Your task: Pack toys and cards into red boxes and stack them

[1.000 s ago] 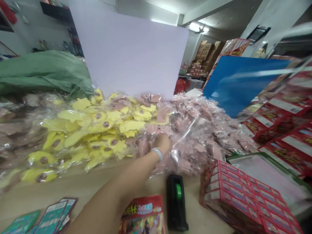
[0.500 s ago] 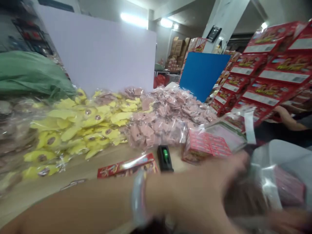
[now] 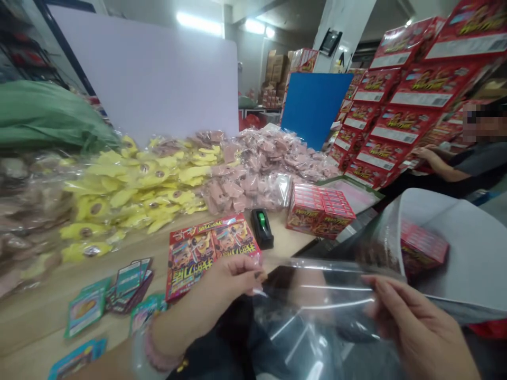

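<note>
A clear plastic bag [image 3: 317, 311] is stretched between my two hands, above my lap at the table's front edge. My left hand [image 3: 233, 279] pinches its left end between thumb and fingers. At the other end my right hand [image 3: 415, 311] grips the film the same way. Just beyond my left hand lies a flat red printed box [image 3: 209, 245] with yellow lettering. A black tape dispenser [image 3: 262, 228] with a green roll stands beside it. To the right of the dispenser sits a block of small red boxes [image 3: 320, 210].
Stacks of trading cards [image 3: 87, 306] lie at front left. Bagged yellow toys [image 3: 138, 184] and bagged pink toys [image 3: 253, 174] heap along the back. A white-lined bin [image 3: 467, 258] holding red boxes stands right, near stacked red cartons [image 3: 412, 126] and a seated person [image 3: 471, 163].
My left arm has drawn back from the far right, uncovering the flat red box and cards. Both hands now hold the clear bag taut in front of me.
</note>
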`<state>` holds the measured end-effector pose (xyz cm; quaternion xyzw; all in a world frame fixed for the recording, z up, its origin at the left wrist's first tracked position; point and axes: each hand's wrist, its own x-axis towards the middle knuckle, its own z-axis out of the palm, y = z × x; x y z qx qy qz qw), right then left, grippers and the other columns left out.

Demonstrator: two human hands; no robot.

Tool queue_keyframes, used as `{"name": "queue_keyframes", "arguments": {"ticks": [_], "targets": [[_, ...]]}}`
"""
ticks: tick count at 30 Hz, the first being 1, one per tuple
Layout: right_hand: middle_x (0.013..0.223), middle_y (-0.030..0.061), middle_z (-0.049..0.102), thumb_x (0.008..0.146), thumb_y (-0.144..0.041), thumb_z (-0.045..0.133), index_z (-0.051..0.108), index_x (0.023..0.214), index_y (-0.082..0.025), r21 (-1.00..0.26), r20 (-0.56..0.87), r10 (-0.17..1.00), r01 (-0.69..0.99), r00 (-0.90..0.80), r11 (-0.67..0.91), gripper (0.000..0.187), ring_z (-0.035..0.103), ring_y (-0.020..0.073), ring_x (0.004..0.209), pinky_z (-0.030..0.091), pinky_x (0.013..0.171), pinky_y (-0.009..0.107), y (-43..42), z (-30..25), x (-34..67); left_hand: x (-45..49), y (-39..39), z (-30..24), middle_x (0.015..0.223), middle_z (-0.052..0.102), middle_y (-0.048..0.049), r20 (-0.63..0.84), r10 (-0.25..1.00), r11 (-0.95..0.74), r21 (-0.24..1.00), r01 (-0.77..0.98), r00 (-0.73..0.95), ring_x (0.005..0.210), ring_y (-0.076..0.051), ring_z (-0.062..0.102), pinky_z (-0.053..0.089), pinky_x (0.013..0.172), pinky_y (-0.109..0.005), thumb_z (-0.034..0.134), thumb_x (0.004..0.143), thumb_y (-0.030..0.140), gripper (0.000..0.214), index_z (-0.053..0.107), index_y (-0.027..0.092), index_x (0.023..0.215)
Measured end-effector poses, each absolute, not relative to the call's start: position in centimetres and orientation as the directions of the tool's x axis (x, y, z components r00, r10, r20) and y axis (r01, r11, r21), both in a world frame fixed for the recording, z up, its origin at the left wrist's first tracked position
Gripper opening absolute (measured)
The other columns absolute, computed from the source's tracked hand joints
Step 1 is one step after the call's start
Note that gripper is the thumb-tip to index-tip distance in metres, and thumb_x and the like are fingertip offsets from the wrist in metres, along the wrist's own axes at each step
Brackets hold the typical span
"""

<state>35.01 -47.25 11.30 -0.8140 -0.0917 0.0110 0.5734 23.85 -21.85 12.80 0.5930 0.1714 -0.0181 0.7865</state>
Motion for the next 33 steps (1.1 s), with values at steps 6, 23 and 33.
{"name": "queue_keyframes", "arguments": {"ticks": [6,23,33], "targets": [[0.091,0.0075,0.060,0.076,-0.038,0.055,0.057,0.107,-0.023,-0.602,0.522,0.236,0.549,0.820,-0.579,0.034,0.057,0.0236,0.079,0.047,0.067,0.038,-46.6,11.0,36.0,25.4,-23.5,11.8,0.061,0.055,0.0009,-0.238,0.274,0.320,0.936,0.145,0.932,0.058,-0.009,0.050,0.039,0.060,-0.021,0.061,0.073,0.029,0.018,0.064,0.013,0.081],[0.062,0.0038,0.051,0.081,-0.009,0.042,0.057,0.069,-0.015,0.082,0.497,0.867,0.992,0.040,-0.092,0.020,0.044,0.0174,0.063,0.037,0.068,0.037,-37.1,16.4,36.0,27.6,-24.2,14.0,0.059,0.041,0.0046,0.051,0.135,-0.326,0.945,-0.005,0.990,0.059,-0.009,0.036,0.027,0.054,-0.021,0.039,0.073,0.009,0.018,0.041,0.016,0.056],[0.075,0.0023,0.053,0.083,-0.012,0.046,0.053,0.082,-0.019,-0.458,0.597,0.661,0.870,0.454,-0.183,0.010,0.049,0.0137,0.071,0.042,0.062,0.026,-37.2,14.8,36.0,26.1,-23.1,14.4,0.057,0.043,0.0062,0.014,0.133,-0.257,0.966,0.021,0.991,0.053,-0.006,0.036,0.027,0.050,-0.017,0.041,0.075,0.010,0.019,0.053,0.015,0.063]]}}
